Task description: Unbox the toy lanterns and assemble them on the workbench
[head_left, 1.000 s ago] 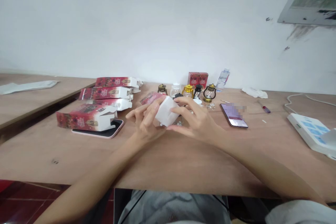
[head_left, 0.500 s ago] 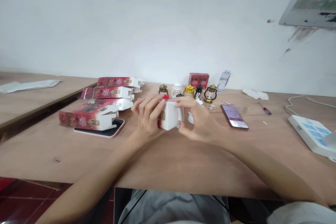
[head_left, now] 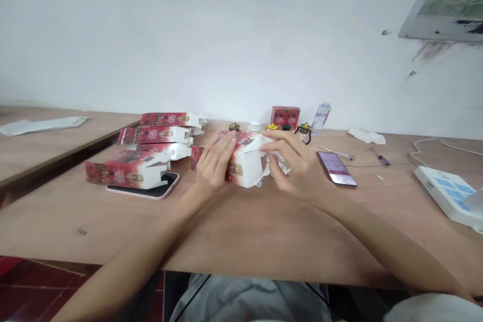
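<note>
I hold a small red and white cardboard box (head_left: 245, 163) over the wooden table (head_left: 241, 231), lying on its side. My left hand (head_left: 213, 163) grips its left, red end. My right hand (head_left: 298, 166) is at its white open end, fingers pressed on the flaps. Just behind the box stand several small lantern ornaments (head_left: 302, 132), partly hidden by my hands.
A row of flat red and white cartons (head_left: 130, 168) lies at the left, one on a pink phone (head_left: 145, 190). Another phone (head_left: 337, 167) lies right of my hands. Two red boxes (head_left: 285, 114), a bottle (head_left: 320, 113), a screwdriver (head_left: 379, 156) and a white device (head_left: 449, 192) are farther off.
The box has turned from showing its white side to lying sideways with its red print visible. Both hands shifted around it, the right one moving onto the open end flaps.
</note>
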`<control>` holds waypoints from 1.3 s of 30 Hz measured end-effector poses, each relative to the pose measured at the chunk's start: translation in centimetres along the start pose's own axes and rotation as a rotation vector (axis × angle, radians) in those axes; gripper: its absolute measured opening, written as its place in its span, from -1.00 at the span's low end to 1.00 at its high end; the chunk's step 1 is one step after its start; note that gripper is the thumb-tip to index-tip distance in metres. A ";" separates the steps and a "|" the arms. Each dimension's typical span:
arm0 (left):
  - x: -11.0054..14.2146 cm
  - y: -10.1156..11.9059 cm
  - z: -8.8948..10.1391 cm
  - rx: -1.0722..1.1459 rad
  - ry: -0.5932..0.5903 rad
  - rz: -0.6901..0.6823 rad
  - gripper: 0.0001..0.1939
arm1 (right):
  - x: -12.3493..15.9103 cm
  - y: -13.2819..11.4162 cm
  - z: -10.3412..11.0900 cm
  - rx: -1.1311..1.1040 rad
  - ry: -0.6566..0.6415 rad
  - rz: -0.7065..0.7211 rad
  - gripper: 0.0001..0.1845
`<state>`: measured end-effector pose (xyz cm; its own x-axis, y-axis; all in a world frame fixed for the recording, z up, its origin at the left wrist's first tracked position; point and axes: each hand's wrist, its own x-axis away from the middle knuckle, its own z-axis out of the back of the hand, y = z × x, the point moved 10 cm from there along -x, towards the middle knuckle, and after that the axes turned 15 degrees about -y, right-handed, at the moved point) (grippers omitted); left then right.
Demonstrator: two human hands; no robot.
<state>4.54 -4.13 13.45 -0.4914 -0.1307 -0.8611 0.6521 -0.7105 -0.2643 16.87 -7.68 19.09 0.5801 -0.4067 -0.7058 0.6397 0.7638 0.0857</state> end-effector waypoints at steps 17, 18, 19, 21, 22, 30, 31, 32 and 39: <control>-0.5 0.2 0.2 -0.054 -0.078 -0.047 -0.47 | -0.1 1.0 -0.6 0.091 -0.086 -0.021 -0.65; -0.6 0.2 0.3 -0.050 -0.074 -0.049 -0.46 | -0.1 1.0 -0.7 0.085 -0.085 -0.016 -0.66; -0.6 0.3 0.2 -0.046 -0.081 -0.057 -0.46 | -0.2 1.0 -0.7 0.076 -0.085 -0.010 -0.69; -0.7 0.5 0.0 -0.034 -0.105 -0.085 -0.46 | -0.2 1.0 -0.6 0.054 -0.071 -0.003 -0.78; -0.7 0.7 -0.1 -0.026 -0.121 -0.101 -0.47 | -0.2 1.0 -0.5 0.045 -0.056 0.002 -0.84; -0.8 1.3 0.4 -0.006 -0.151 -0.180 -0.54 | -0.2 1.8 -1.0 -0.030 -0.073 -0.047 -0.92; -0.9 1.1 0.6 -0.006 -0.147 -0.179 -0.55 | -0.2 1.8 -1.2 -0.037 -0.087 -0.048 -0.91; -1.0 0.8 0.8 -0.007 -0.142 -0.177 -0.56 | -0.2 1.9 -1.2 -0.045 -0.092 -0.047 -0.89; -1.4 -5.8 5.3 -0.083 0.007 -0.088 -0.58 | 0.7 2.4 1.0 -0.031 -0.020 -0.054 -0.82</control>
<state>-1.68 -3.50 18.49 -0.5453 -0.0652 -0.8357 0.6521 -0.6595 -0.3741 19.31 -6.64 19.51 0.5552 -0.4575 -0.6946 0.6549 0.7553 0.0260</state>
